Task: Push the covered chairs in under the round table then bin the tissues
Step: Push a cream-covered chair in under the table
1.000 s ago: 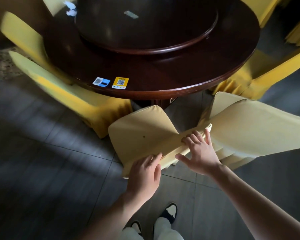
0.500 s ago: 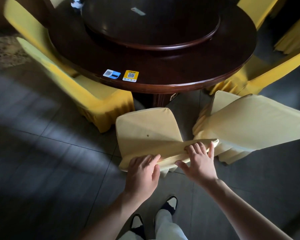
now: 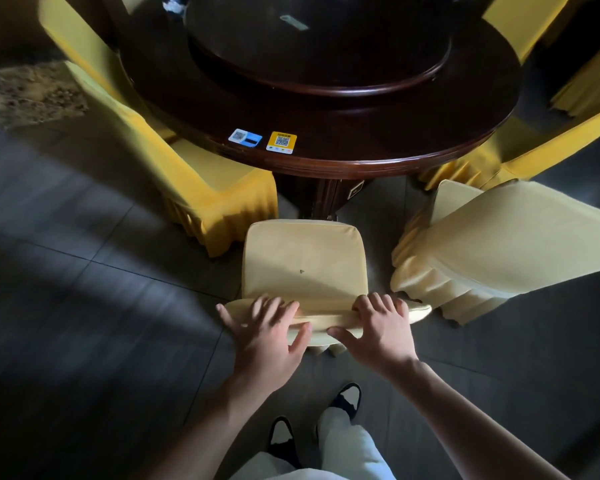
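A: Landmark is the round table, dark wood, with a raised turntable at its centre. Where's the chair being worked?

B: Pale covered chair sits at the table's near edge, seat front just short of the table's pedestal, seat not under the top. Both hands are on the top of its backrest.

A: Grip?

B: Right hand: fingers curled over the backrest top, thumb along the near side, clamped on it. Left hand: fingers spread and fairly straight, lying on the fabric, blurred; not wrapped round it.

A: Other chairs?

B: A second pale chair stands near-right of the table, clear of the edge, just beside the held one. A deeper yellow chair at the table's left has its seat partly beneath the top. More yellow covers at the table's right.

A: Tissues?

B: White crumpled tissues on the table's far-left rim, mostly cut off. Two QR stickers on the near rim.
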